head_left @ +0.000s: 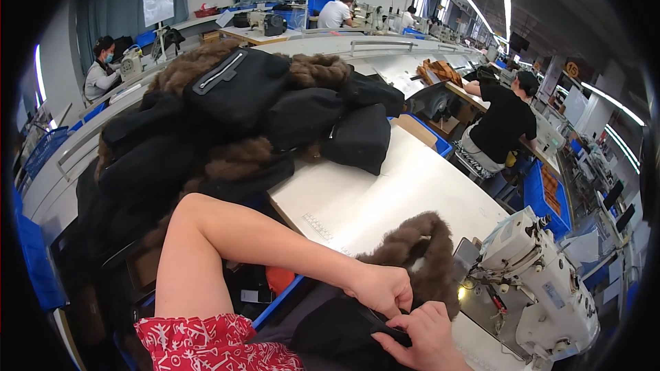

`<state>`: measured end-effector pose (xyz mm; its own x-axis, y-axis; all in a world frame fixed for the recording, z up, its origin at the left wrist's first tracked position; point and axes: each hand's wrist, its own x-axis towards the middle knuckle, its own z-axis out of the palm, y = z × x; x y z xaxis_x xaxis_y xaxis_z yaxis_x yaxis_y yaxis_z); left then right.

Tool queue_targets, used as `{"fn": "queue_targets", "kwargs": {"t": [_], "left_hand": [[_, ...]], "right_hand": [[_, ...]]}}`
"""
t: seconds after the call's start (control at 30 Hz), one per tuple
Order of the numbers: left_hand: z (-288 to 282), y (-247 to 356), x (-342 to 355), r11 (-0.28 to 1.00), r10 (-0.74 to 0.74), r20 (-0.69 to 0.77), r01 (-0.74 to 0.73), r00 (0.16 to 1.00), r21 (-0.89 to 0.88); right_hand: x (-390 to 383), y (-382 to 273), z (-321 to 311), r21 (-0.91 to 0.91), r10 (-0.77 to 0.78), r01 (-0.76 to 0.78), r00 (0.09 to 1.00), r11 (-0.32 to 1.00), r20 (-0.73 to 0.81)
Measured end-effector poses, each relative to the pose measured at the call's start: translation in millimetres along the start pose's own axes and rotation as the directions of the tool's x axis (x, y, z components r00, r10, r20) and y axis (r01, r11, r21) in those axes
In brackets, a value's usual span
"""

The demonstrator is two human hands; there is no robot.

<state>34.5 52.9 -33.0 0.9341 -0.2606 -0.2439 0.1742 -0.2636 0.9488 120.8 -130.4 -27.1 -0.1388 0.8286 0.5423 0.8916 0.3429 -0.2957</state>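
Observation:
Both my hands meet at the edge of a black fabric garment piece [337,336] at the table's near edge. My left hand [379,288] pinches the cloth, its fingers curled down at the edge. Close beside it, my right hand [423,335] grips a fold of the same cloth between thumb and fingers. Brown fur trim [430,251] forms a loop on the white table just beyond my hands; whether it joins the black cloth is hidden. The white sewing machine [543,288] stands to the right with its small lamp lit.
A large heap of black garment pieces [234,96] with brown fur covers the left and back of the white table [385,192]. Blue bins [550,199] stand at the right. One person in a black top [505,120] sits at the neighbouring station; others work farther back.

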Motion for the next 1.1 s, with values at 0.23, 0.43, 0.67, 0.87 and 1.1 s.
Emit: {"fn": "queue_targets", "kwargs": {"t": [0.23,0.43,0.67,0.87,1.1], "left_hand": [[-8,20,-8,0.98,0.179,-0.087,-0.17,0.98,0.099],[0,-7,0,0.993,0.082,-0.347,-0.104,0.934,-0.047],[-5,0,-4,0.996,0.086,-0.204,-0.082,0.975,0.027],[8,1,-15,0.991,0.076,-0.266,-0.102,0.961,-0.088],[11,-3,-12,0.987,0.154,-0.298,-0.163,0.942,-0.003]], "right_hand": [[-13,-9,-20,-0.165,-0.041,0.049,0.998,0.985,0.054],[-45,21,17,-0.083,0.035,-0.05,0.986,0.995,-0.164],[-32,18,-2,0.485,0.563,-0.469,0.824,0.738,-0.06],[-19,20,-18,0.484,0.555,-0.579,0.805,0.656,0.209],[-6,29,-22,0.428,0.516,-0.609,0.793,0.667,0.323]]}}
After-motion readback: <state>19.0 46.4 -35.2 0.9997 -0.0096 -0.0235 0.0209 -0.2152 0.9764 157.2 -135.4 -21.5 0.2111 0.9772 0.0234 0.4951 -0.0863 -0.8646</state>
